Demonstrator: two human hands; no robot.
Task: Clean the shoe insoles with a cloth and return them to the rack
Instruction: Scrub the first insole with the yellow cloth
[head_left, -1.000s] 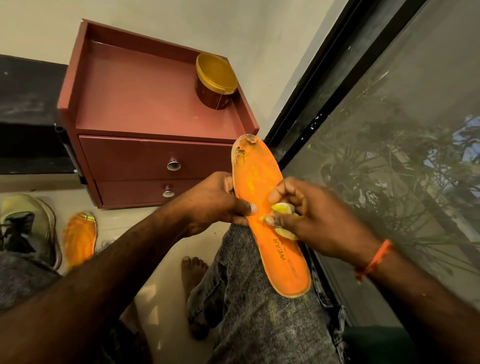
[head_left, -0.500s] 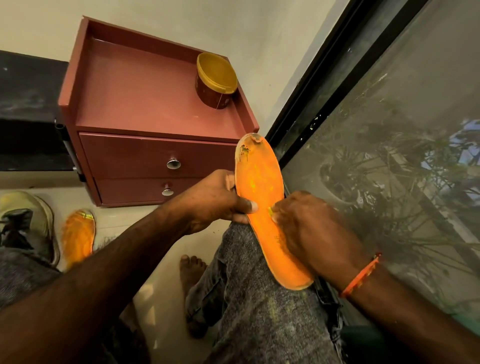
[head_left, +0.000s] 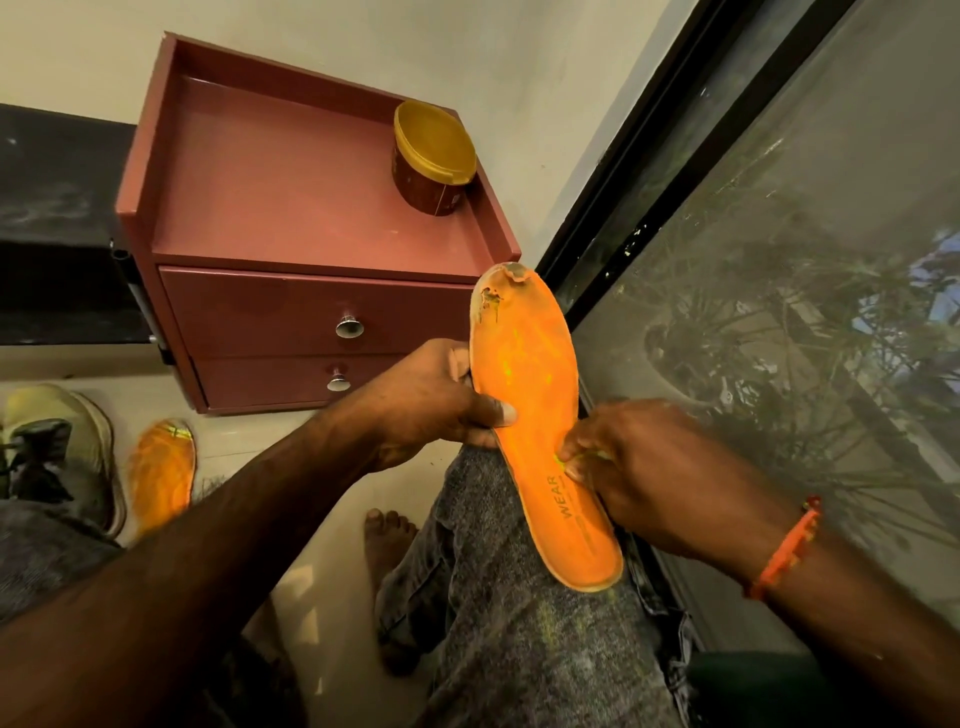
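Note:
An orange insole (head_left: 524, 364) with a worn toe and the word WEAR on its heel stands tilted over my right knee. My left hand (head_left: 431, 400) grips its left edge, thumb across the face. My right hand (head_left: 639, 467) pinches a small yellow cloth (head_left: 589, 456) against the insole's right side near the middle; most of the cloth is hidden under the fingers. A second orange insole (head_left: 161, 473) lies on the floor at the left, beside a pale green shoe (head_left: 62, 447).
A red-brown cabinet (head_left: 291, 218) with two drawers stands against the wall, with a gold-lidded jar (head_left: 434, 156) on top. A dark window frame and glass (head_left: 753, 260) run along the right. My grey-trousered legs and a bare foot (head_left: 387, 540) are below.
My right hand with the cloth has slid down the insole and back a little, uncovering the WEAR print again. The left hand keeps its grip on the insole's edge.

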